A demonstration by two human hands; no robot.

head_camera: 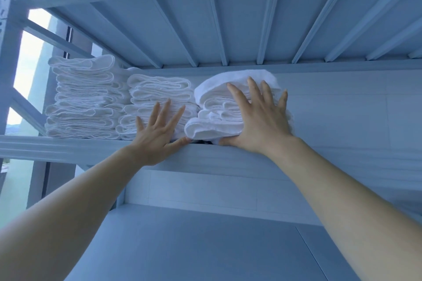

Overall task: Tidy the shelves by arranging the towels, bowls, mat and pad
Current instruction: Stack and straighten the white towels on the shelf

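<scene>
At the far left a bright window (27, 70) showed behind the upright of the white metal shelving unit (8, 57). On the middle shelf board (64, 147) three piles stood side by side. The tall stack of folded white towels (84, 98) occupied the left end, its edges fairly even. Touching it stood the shorter middle stack of folded white towels (157, 91). The left hand (155, 139) lay flat against the front of this middle stack, fingers (165, 109) straight and spread, gripping nothing. Its thumb reached right along the board's front edge to the bottom fold of the next pile. That pile, the loose right stack of folded white towels (219, 107), sat against the middle stack, its top towel domed and its folds uneven. The right hand (258, 123) pressed flat on its front, fingers splayed and straight, thumb at the lowest fold by the board's edge; nothing was grasped. Above ran the ribbed underside of the upper shelf (228, 29); below lay the plain lower shelf (194, 246).
</scene>
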